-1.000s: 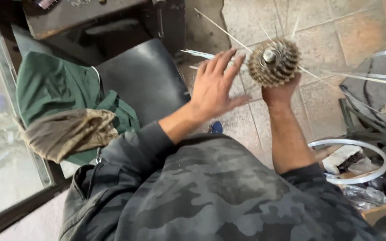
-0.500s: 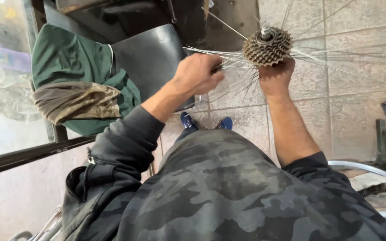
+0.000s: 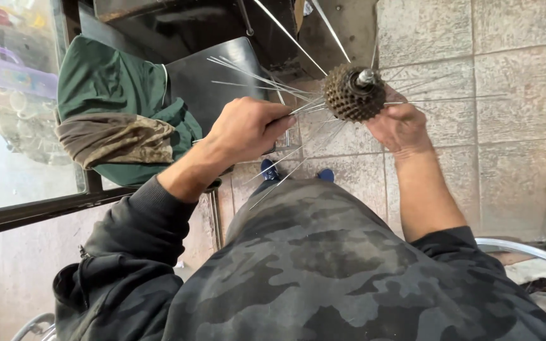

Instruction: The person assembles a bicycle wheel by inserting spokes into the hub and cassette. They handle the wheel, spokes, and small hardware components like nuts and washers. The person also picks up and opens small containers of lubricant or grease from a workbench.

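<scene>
Rusty brown toothed cassette on a bike wheel hub point(image 3: 353, 93), thin steel spokes point(image 3: 257, 74) fanning out loose, held over the stone floor.
Left of hub: left hand point(image 3: 248, 128) fisted on a spoke bundle. Right of hub: right hand point(image 3: 399, 125) cups the hub from below. Likely dense, stiff, greasy; spokes springy, bend easily. Hold the hub body, not the spokes.

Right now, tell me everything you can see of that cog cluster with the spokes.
The cog cluster is a rusty brown stack of toothed metal rings on a hub, its silvery axle end facing the camera. Thin steel spokes fan out loosely. The right hand holds it above the paved floor; the left hand pinches several spokes.
</scene>
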